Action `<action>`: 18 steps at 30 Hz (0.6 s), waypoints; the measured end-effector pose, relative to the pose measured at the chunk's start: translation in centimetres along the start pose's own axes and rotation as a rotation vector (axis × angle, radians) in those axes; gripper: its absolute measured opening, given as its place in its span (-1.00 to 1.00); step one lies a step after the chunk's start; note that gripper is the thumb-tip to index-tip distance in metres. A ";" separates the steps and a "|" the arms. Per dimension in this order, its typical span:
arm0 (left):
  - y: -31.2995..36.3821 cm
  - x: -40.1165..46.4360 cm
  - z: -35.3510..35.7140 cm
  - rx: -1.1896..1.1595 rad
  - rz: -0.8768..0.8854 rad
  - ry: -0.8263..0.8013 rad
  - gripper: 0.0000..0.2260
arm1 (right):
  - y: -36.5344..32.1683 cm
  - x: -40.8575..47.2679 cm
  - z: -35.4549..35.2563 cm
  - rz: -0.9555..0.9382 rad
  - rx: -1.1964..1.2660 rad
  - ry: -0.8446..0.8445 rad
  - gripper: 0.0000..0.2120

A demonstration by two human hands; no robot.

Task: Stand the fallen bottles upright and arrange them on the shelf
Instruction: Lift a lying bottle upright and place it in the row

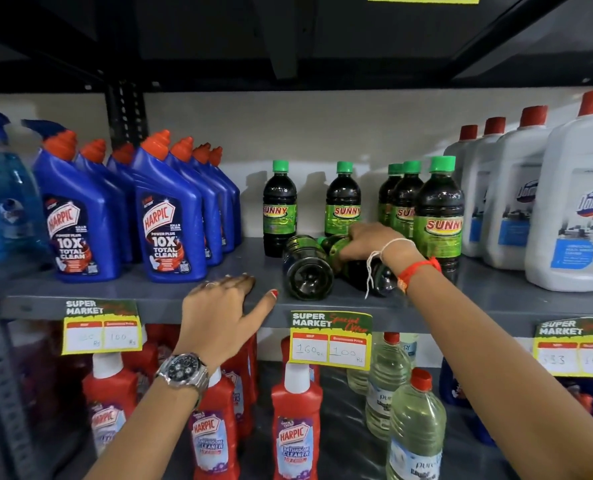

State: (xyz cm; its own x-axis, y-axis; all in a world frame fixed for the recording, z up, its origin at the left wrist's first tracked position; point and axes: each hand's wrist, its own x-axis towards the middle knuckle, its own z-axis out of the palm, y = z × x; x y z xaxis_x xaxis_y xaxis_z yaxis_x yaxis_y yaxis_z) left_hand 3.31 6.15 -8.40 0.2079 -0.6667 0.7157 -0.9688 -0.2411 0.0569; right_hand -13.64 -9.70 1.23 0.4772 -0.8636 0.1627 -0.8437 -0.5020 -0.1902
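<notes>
— Where are the fallen bottles?

— On the grey shelf [156,289], in the middle, in front of the standing Sunny bottles [279,209]. The nearest fallen bottle [307,268] lies on its side with its round base facing the camera, long axis running front to back, cap end pointing toward the back wall. A second fallen bottle [364,268] lies just beside it on the right, also on its side, partly hidden under the wrist.

— And the hands?

— The right hand [371,242] reaches over that second bottle, fingers curled around its upper part near the neck. The left hand [219,306] rests flat on the shelf's front edge, fingers spread and released, holding nothing.

— What flanks them?

— Blue Harpic bottles [170,220] to the left, white Domex bottles [572,209] to the right, all upright.
</notes>
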 end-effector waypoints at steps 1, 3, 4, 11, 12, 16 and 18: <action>0.0 0.0 0.0 -0.004 -0.002 -0.007 -0.42 | 0.1 0.0 0.0 0.009 0.030 0.009 -0.43; -0.1 -0.1 -0.1 -0.003 -0.006 -0.017 -0.43 | 0.5 -0.1 -0.1 0.027 0.081 0.038 -0.34; -0.1 -0.1 -0.1 -0.001 -0.008 -0.021 -0.43 | 0.7 -0.2 -0.1 0.030 0.110 0.075 -0.30; -0.1 -0.1 0.0 -0.007 -0.026 -0.025 -0.45 | 1.1 -0.4 0.3 -0.030 0.491 0.610 -0.18; -0.1 -0.1 0.0 -0.007 -0.027 -0.026 -0.45 | 1.0 -0.5 0.3 -0.048 0.539 0.673 -0.18; -0.1 -0.1 -0.1 -0.007 -0.028 -0.036 -0.44 | 1.0 -1.3 1.1 -0.091 0.773 0.750 -0.13; 0.0 -0.2 -0.2 -0.015 -0.028 -0.037 -0.44 | 0.9 -1.8 2.0 -0.093 0.847 0.702 -0.07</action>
State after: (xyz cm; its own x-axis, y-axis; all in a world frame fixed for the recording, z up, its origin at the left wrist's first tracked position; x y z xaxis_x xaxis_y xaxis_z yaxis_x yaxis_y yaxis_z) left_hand 3.27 6.40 -8.38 0.2393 -0.6857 0.6874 -0.9644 -0.2498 0.0866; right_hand -14.80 -8.71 -1.17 0.0576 -0.7370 0.6734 -0.2421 -0.6647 -0.7068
